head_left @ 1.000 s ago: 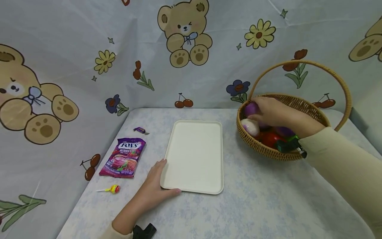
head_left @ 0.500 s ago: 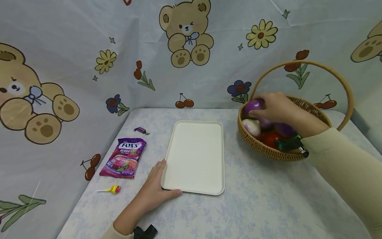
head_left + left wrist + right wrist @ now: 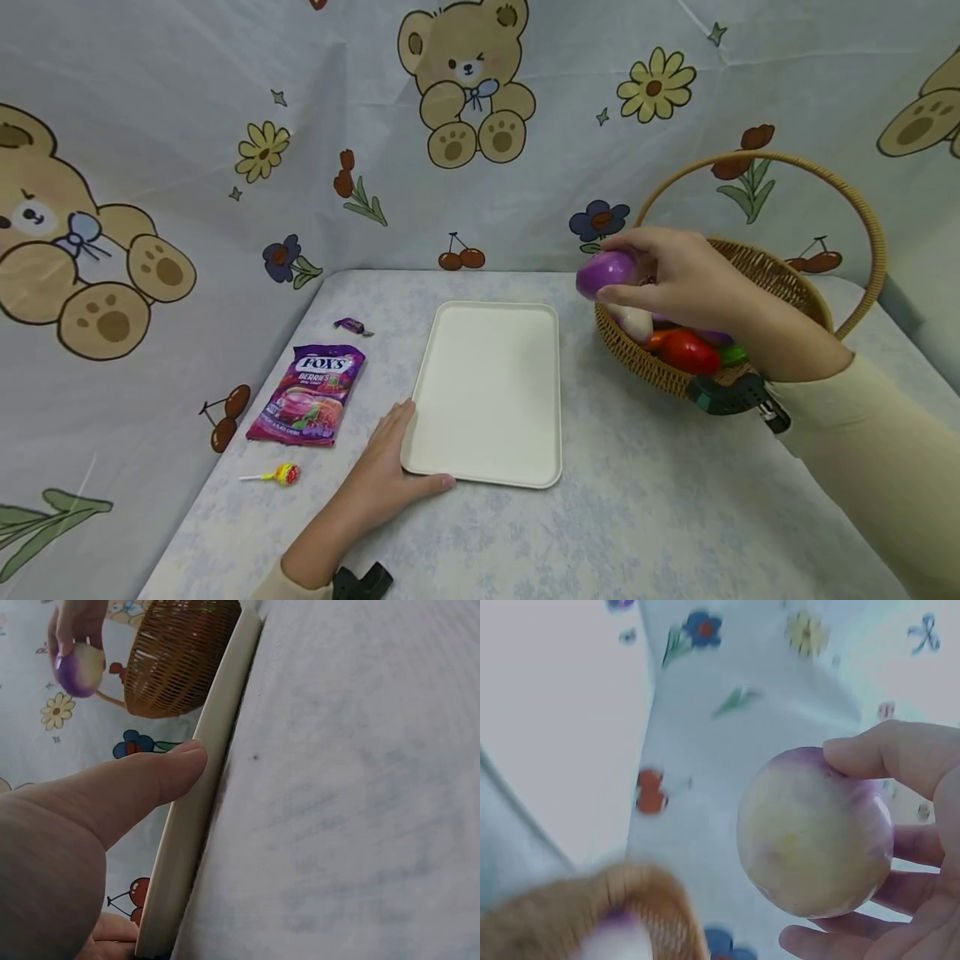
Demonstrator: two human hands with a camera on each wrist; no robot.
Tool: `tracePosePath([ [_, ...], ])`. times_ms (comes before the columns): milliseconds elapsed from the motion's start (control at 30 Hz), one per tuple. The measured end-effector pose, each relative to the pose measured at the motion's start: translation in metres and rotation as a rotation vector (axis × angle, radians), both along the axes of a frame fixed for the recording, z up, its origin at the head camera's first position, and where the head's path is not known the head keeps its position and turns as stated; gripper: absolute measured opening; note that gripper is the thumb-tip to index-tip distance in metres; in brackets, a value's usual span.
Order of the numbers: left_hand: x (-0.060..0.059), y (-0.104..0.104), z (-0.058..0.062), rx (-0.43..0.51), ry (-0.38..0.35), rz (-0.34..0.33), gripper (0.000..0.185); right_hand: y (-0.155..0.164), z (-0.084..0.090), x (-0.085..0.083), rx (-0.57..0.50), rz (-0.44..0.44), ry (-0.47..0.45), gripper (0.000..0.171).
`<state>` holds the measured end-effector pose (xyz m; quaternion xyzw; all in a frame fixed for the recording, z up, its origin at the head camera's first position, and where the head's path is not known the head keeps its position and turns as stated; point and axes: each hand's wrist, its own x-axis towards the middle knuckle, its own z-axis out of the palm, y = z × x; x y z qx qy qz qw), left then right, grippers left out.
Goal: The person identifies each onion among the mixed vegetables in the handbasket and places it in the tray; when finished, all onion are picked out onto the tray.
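My right hand [image 3: 675,271] holds a round purple-and-cream turnip [image 3: 606,275] between thumb and fingers, over the left rim of a wicker basket [image 3: 637,364]. In the right wrist view the turnip's pale side [image 3: 814,836] faces the camera, fingers around its right and lower side. The basket holds a white-and-purple vegetable [image 3: 633,323], a red one [image 3: 686,352] and others partly hidden by the right arm. My left hand [image 3: 386,467] rests at the near left corner of a white rectangular tray [image 3: 487,392], its straight thumb [image 3: 180,769] against the tray's near edge.
Left of the tray lie a purple candy bag [image 3: 307,396], a wrapped candy [image 3: 352,326] and a lollipop [image 3: 285,474]. The basket's tall handle [image 3: 862,212] arches over its opening. A bear-printed cloth [image 3: 540,208] hangs behind the table.
My right hand has lifted the turnip up and left out of the basket, uncovering more of the vegetables beneath. The left hand and the tray have stayed in place.
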<state>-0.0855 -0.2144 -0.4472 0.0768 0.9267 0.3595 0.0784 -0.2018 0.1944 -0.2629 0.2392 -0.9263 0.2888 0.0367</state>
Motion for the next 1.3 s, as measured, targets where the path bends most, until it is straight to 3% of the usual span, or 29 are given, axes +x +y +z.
tracePosePath([
  [167, 0.000, 0.000, 0.000, 0.001, 0.000, -0.002, 0.132, -0.023, -0.005, 0.025, -0.082, 0.161, 0.089, 0.060],
  [333, 0.000, 0.001, 0.001, 0.007, -0.004, 0.002, 0.131, -0.043, -0.020, 0.047, -0.103, 0.304, 0.137, 0.057],
  [500, -0.002, 0.003, 0.001, 0.014, 0.009, -0.006, 0.129, -0.058, -0.041, 0.060, -0.143, 0.376, 0.074, 0.055],
  [700, -0.001, 0.003, 0.003, 0.008, 0.006, -0.013, 0.128, -0.069, -0.065, 0.063, -0.123, 0.461, -0.008, 0.053],
  [900, 0.000, 0.002, 0.004, 0.007, -0.009, -0.010, 0.128, -0.073, -0.081, 0.066, -0.069, 0.489, -0.138, 0.068],
  [1167, -0.001, 0.001, 0.003, 0.004, 0.003, -0.015, 0.127, -0.070, -0.099, 0.064, -0.084, 0.497, -0.137, 0.067],
  [1300, -0.001, 0.001, 0.002, -0.002, 0.004, -0.008, 0.128, -0.073, -0.108, 0.062, -0.092, 0.497, -0.182, 0.068],
])
